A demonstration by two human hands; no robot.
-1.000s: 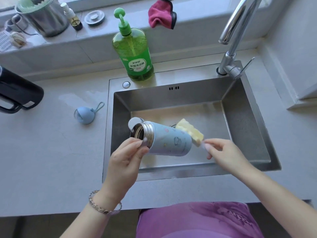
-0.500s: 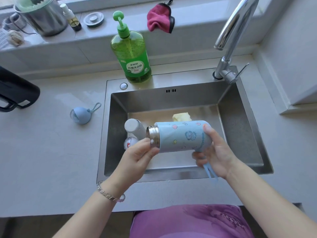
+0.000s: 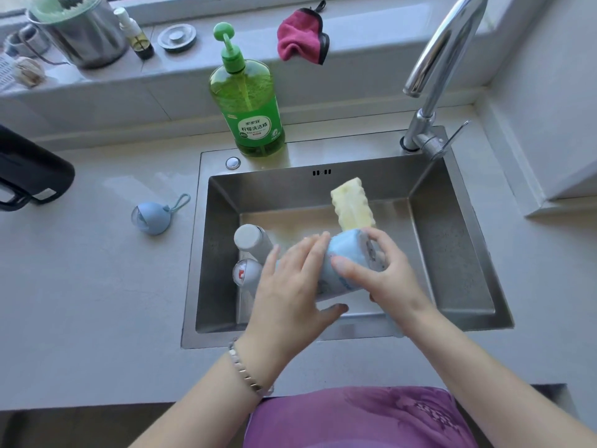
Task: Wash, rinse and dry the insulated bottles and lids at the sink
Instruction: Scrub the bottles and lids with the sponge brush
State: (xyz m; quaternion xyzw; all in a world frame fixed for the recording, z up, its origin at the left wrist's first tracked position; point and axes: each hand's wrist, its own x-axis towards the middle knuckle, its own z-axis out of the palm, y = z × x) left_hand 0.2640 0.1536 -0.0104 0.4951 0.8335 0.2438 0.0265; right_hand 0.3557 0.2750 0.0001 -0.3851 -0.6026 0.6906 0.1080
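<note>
Head view: worktop, sink set in it, and the blue bottle held tilted over the middle of the basin. Left grip wraps it from 8 o'clock, fingers over, thumb under. Right grip clamps the far end from 4 o'clock. It's insulated, so stiff, probably a bit hefty and slick when wet. I'd grab mid-body. Yellow sponge pokes up at 12 o'clock, blue lid sits out at 9.

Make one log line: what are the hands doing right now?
left hand: holds blue bottle | right hand: grips it too | where: over sink | yellow sponge: beyond bottle
</note>
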